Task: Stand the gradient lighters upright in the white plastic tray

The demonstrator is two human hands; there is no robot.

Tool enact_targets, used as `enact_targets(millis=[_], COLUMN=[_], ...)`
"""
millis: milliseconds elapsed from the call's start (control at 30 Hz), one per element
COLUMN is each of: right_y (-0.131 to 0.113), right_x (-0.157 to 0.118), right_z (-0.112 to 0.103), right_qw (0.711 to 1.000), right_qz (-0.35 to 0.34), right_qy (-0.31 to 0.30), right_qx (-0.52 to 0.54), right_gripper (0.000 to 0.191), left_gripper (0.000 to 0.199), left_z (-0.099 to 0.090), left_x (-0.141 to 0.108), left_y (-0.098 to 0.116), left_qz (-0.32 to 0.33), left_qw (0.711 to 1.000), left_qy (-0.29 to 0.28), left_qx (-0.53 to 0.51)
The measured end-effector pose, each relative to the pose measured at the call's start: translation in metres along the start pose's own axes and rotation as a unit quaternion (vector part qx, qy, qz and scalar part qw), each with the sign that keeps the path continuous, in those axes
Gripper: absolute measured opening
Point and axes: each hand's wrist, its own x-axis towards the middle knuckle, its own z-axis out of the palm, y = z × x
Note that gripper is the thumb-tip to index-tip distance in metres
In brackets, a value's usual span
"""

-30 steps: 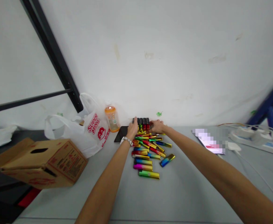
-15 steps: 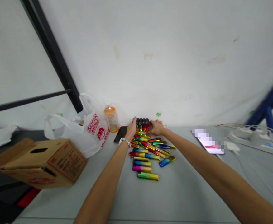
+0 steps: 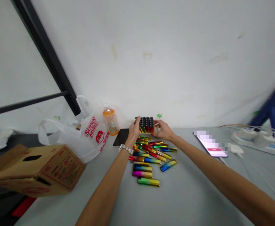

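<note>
A block of lighters (image 3: 147, 123) stands upright near the wall, black tops up and shiny red, green and gold bodies below. My left hand (image 3: 133, 133) grips its left side, with the thumb along the near face. At the right end, my right hand (image 3: 164, 129) closes its fingers on the edge of the block; the fingertips are partly hidden. On the grey table just in front lie several loose metallic lighters (image 3: 148, 182), in mixed colours and pointing mostly sideways. A blue and gold lighter (image 3: 168, 165) lies apart at the right of this group.
Left of my hands are a dark phone (image 3: 121, 137), an orange-labelled bottle (image 3: 110, 121), a white plastic bag (image 3: 90, 131) and a cardboard box (image 3: 50, 169). To the right lie a lit phone (image 3: 210, 146) and a power strip (image 3: 257, 141) with cables. The wall (image 3: 175, 62) rises behind.
Both hands still hold the block of lighters, which has shifted slightly right and shows more of its black tops. The camera view has moved a little. The loose lighters lie as before.
</note>
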Motion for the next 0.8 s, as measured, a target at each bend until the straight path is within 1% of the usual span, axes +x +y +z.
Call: enact_targets(millis=[100,167,233,300,367,433,500,567,633,700,800], right_y=[-0.004,-0.004,0.0,0.005,0.012,0.019,0.023,0.026,0.027,0.027,0.023], right_x=[-0.025,-0.048,-0.072,-0.095,-0.117,-0.134,-0.147,-0.157,-0.164,-0.168,-0.17], right_z=[-0.02,-0.034,-0.049,-0.064,-0.079,-0.09,-0.098,-0.1,-0.099,-0.095,-0.091], right_qw=[0.996,0.992,0.988,0.986,0.985,0.983,0.983,0.985,0.986,0.986,0.985], right_qz=[0.027,0.037,0.041,0.048,0.056,0.064,0.066,0.063,0.066,0.074,0.075], right_qy=[0.036,0.065,0.091,0.115,0.141,0.162,0.169,0.162,0.151,0.143,0.137], right_qx=[0.08,0.105,0.118,0.112,0.088,0.057,0.032,0.007,-0.023,-0.049,-0.08], right_gripper=[0.08,0.078,0.073,0.069,0.068,0.066,0.062,0.06,0.063,0.066,0.065], left_gripper=[0.069,0.067,0.066,0.065,0.062,0.056,0.053,0.053,0.053,0.054,0.054], left_z=[0.017,0.033,0.053,0.075,0.096,0.116,0.131,0.141,0.145,0.145,0.143], left_x=[-0.018,-0.033,-0.049,-0.063,-0.075,-0.084,-0.091,-0.094,-0.096,-0.096,-0.096], left_y=[0.02,0.03,0.036,0.039,0.038,0.036,0.032,0.027,0.023,0.021,0.023], left_qz=[0.024,0.033,0.025,0.021,0.037,0.058,0.065,0.054,0.047,0.045,0.038], left_qw=[0.999,0.997,0.997,0.994,0.991,0.986,0.984,0.983,0.983,0.983,0.989], left_qy=[-0.034,-0.049,-0.059,-0.082,-0.11,-0.139,-0.156,-0.159,-0.156,-0.157,-0.142], left_qx=[-0.029,-0.04,-0.052,-0.064,-0.071,-0.068,-0.064,-0.071,-0.086,-0.081,-0.021])
